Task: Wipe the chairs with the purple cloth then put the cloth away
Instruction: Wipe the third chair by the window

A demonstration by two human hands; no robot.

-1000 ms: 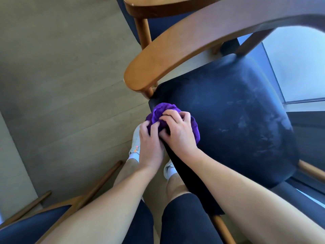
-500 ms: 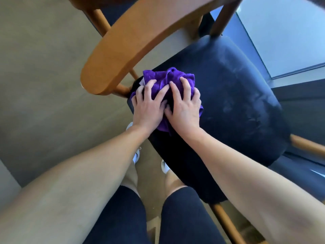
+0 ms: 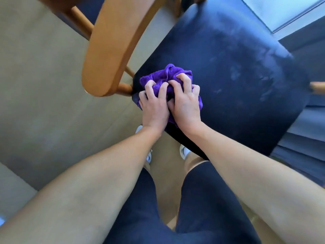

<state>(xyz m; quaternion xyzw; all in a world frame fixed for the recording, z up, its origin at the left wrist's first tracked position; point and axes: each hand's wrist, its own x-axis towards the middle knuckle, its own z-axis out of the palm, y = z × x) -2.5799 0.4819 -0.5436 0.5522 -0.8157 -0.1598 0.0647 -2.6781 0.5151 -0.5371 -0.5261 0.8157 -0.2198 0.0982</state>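
A bunched purple cloth [image 3: 168, 76] lies on the near left corner of a dark blue chair seat [image 3: 233, 67]. My left hand [image 3: 154, 104] and my right hand [image 3: 184, 101] sit side by side on the cloth, fingers curled into its folds, gripping it against the seat. The seat shows pale dusty smears toward its middle and right. The chair's curved wooden armrest [image 3: 112, 44] runs just left of the cloth.
Beige floor [image 3: 44, 76] spreads to the left. A second wooden chair frame [image 3: 73, 13] stands at the top left. A window sill and pane [image 3: 290, 11] are at the top right. My legs and white shoes [image 3: 184, 150] stand below the seat's front edge.
My fingers have curled from lying flatter on the cloth to clawing into it. The cloth has slid a little toward the seat's near left corner, and the view has tilted.
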